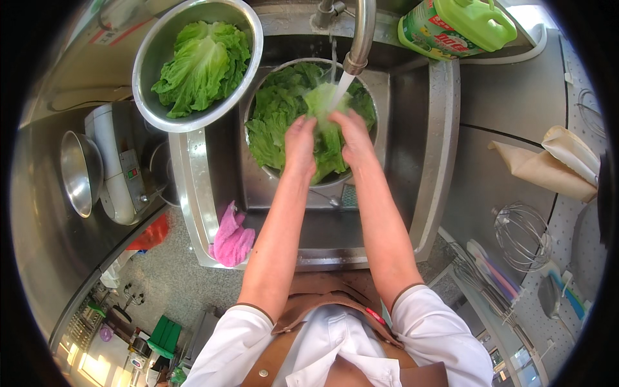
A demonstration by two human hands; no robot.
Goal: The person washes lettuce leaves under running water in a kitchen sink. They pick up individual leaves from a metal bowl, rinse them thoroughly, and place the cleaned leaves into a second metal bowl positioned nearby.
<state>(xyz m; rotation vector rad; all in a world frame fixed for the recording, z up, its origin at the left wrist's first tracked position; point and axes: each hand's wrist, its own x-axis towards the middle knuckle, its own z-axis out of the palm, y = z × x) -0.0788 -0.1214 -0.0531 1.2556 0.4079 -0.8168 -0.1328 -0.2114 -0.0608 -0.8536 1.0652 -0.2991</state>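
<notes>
Both hands are over a round metal basin [375,140] of green lettuce leaves [271,121] in a stainless steel sink [401,159]. Between them, my left hand [301,142] and my right hand [354,135] grip one lettuce leaf [321,99], thumbs on top and fingers partly hidden. Water from the curved metal faucet [362,38] pours onto this leaf. At the upper left, a second metal bowl [145,92] rests on the sink rim, with washed-looking lettuce leaves [205,67] piled inside it.
A pink cloth [233,237] hangs on the sink's near left rim. A green detergent jug [454,29] stands behind the sink at right. A green scouring pad [349,196] lies on the sink floor. Wire whisks [522,237] hang at right; a white machine [116,164] stands left.
</notes>
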